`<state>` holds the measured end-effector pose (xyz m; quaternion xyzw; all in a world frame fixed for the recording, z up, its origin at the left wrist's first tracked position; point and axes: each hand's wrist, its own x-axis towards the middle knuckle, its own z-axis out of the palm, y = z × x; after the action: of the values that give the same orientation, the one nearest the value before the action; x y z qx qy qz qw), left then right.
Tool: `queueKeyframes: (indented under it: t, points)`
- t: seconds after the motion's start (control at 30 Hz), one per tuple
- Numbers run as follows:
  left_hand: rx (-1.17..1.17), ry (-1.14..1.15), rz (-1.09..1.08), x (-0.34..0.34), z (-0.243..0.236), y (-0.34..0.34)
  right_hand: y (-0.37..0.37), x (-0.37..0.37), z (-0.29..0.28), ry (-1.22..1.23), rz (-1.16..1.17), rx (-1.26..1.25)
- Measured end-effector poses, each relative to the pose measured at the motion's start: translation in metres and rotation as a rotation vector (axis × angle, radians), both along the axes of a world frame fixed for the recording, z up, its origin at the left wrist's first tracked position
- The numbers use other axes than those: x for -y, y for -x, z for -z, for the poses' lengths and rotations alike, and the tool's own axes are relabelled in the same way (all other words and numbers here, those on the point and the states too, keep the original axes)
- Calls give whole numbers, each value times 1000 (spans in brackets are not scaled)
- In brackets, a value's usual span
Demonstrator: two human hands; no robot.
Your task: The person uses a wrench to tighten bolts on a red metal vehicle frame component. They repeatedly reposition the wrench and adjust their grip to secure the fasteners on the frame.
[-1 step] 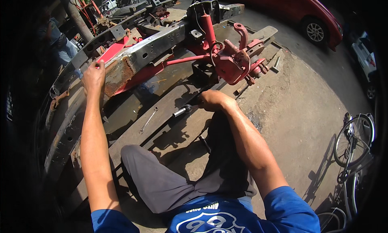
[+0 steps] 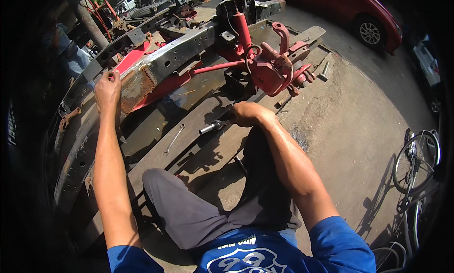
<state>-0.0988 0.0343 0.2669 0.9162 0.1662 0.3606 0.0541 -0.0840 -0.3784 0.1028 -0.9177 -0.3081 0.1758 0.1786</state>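
My left hand is at the upper edge of a rusty vehicle frame rail. Its fingers are curled and pressed together; what lies between them, if anything, is hidden. A red painted strip shows just past the fingertips. Above my right thigh, my right hand is closed around a socket wrench, whose shiny socket points left. An open and ring-ended spanner lies on a long flat beam below the rail. Right of the rail stands a red axle and hub assembly with a red shock absorber.
A hammer-like tool lies on the concrete beyond the hub. Another dark-handled tool rests between my legs. A bicycle is at the right, a red car at the far right. A person is at the far left.
The socket wrench has shifted slightly left and its socket has turned a little. My left fingers have drawn closer together at the rail's edge.
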Motion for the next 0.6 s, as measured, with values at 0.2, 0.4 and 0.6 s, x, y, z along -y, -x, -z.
queueKeyframes:
  t: [0.2,0.4,0.6]
  points:
    - [327,233,437,71,71,39,-70,-8,-17,-90,-100,-139]
    - [-385,1125,481,144,228,19,-121,-18,8,-193,-58,-125]
    - [-274,1729,529,151,271,-54,-137,-23,35,-141,52,-358]
